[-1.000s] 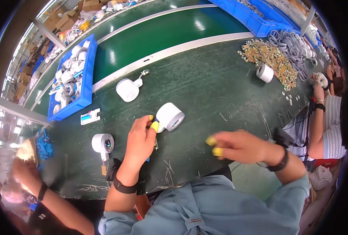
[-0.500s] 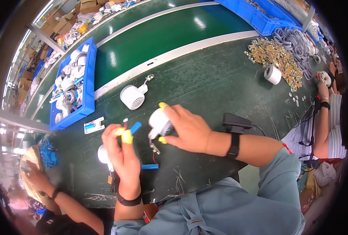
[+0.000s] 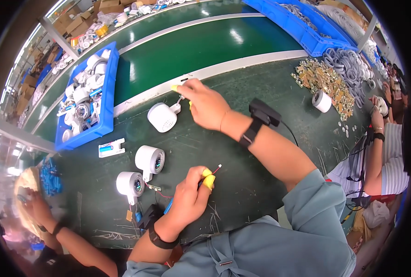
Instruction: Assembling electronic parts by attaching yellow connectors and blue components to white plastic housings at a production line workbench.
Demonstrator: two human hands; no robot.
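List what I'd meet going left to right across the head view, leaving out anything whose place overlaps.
Pile of blue pieces, flat white holder, white housing with a dotted grille, small white connector on a red lead, lone white cylinder.

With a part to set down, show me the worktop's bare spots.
Widest bare patch of worktop: between the right hand and the circuit-board heap, below the white rail. A smaller one: between the left hand and right forearm. Crowded: left of the left hand, with two white housings and a small board.
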